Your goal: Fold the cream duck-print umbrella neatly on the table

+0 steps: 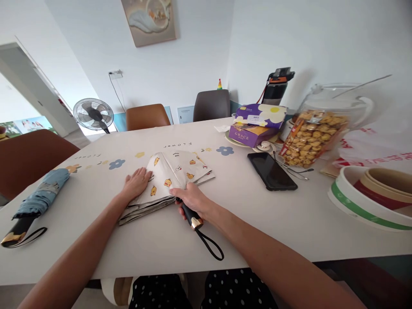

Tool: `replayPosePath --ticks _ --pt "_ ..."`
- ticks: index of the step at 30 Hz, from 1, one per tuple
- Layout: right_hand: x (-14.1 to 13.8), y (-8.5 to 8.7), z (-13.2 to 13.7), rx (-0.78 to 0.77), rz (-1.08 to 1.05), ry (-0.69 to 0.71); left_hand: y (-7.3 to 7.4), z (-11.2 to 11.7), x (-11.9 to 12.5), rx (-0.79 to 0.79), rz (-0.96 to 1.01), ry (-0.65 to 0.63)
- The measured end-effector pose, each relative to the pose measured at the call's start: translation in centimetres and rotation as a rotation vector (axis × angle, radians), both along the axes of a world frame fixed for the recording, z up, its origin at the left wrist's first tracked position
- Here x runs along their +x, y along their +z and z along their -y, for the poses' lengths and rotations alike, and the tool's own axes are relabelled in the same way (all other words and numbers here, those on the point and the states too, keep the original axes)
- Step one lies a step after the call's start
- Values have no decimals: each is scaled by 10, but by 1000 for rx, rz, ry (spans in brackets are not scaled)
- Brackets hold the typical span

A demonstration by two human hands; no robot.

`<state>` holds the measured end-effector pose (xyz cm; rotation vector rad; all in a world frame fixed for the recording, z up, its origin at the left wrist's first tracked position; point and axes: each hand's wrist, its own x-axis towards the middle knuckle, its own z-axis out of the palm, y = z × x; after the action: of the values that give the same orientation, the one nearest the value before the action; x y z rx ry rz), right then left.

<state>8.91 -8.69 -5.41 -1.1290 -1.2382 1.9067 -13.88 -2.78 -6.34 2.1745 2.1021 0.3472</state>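
Observation:
A white folding umbrella (175, 171) printed with small yellow ducks lies loosely folded on the white table, its canopy fanned out in flat pleats. My right hand (193, 199) is wrapped around its black handle where the handle meets the canopy, thumb resting on the fabric. The gold-trimmed end of the handle and its black wrist loop (210, 244) stick out toward me. My left hand (138, 184) lies flat with fingers extended, touching the left edge of the canopy. At the far left, a rolled blue umbrella (45, 193) lies on the table.
To the right lie a black phone (272, 171) and eyeglasses (298, 172). Behind them are a purple tissue pack (260, 115), a snack bag (313, 137), a glass pitcher (337, 101) and a dark bottle (275, 88). Tape rolls (347, 204) sit at the right edge. Chairs (148, 116) line the far side.

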Motion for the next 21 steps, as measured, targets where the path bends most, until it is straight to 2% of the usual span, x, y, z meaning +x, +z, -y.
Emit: replayPosePath --ticks 1,3,5,7,8,10,12,15,21 --pt "0 -1 0 5 -14 6 -3 0 -6 -21 -30 55" --pt "0 -2 0 6 -33 13 -3 2 -13 47 -52 138" --pt "0 -2 0 -8 -39 8 5 9 -9 175 -32 76" --pt "0 0 0 -32 -34 1 18 19 5 237 -2 -168" --pt "1 2 0 -44 -34 2 26 25 15 207 10 -327" --pt "3 6 -1 -63 -45 13 41 35 35 13 22 -597" --pt "5 11 -2 -73 -57 34 54 43 49 -127 2 -712" --pt "9 15 -4 -93 -60 86 63 46 60 -171 -76 -719" --pt "15 22 -7 -128 -148 100 61 42 70 -16 -229 -719"
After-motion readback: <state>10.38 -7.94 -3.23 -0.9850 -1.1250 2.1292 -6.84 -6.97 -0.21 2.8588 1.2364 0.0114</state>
